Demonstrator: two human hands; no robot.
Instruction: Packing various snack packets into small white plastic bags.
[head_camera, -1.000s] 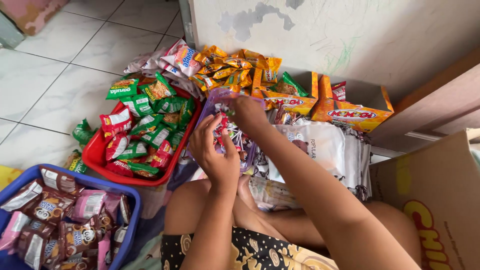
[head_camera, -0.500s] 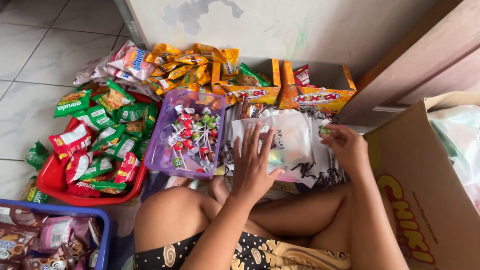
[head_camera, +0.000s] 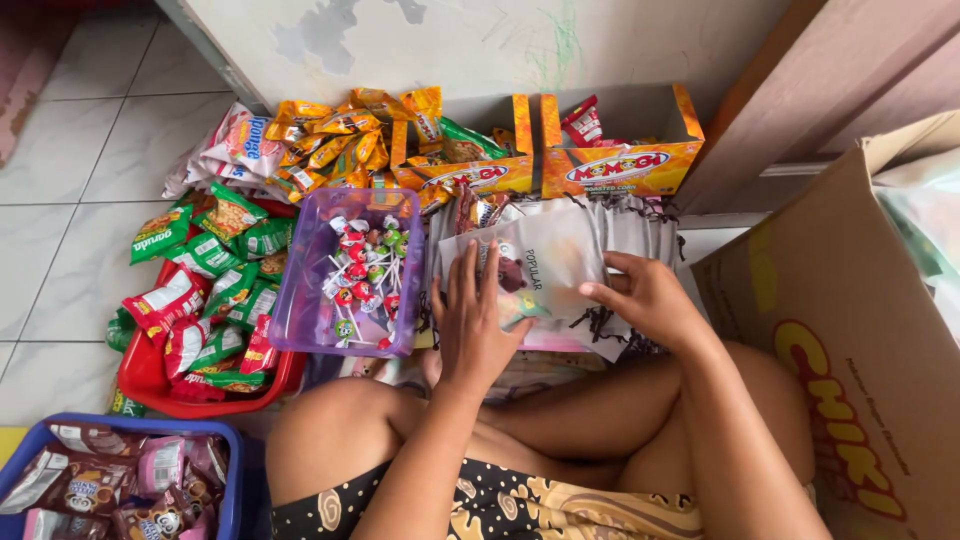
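1. A stack of clear plastic bags with black drawstrings (head_camera: 560, 275) lies on the person's lap, just before the crossed legs; the left hand (head_camera: 478, 322) presses flat, fingers spread, pinning it; the right hand (head_camera: 648, 296) pinches its right edge, grip partly closed.
2. A purple plastic tub of lollipops (head_camera: 350, 272) sits just left; a red basket of green snack packets (head_camera: 190, 330) beyond.
3. All rests on white floor tiles (head_camera: 70, 200) by a wall.

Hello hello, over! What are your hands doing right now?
Left hand flat on clear plastic bag. Right hand pinching bag's right edge. Purple tub of lollipops just left of it, nothing blocking.
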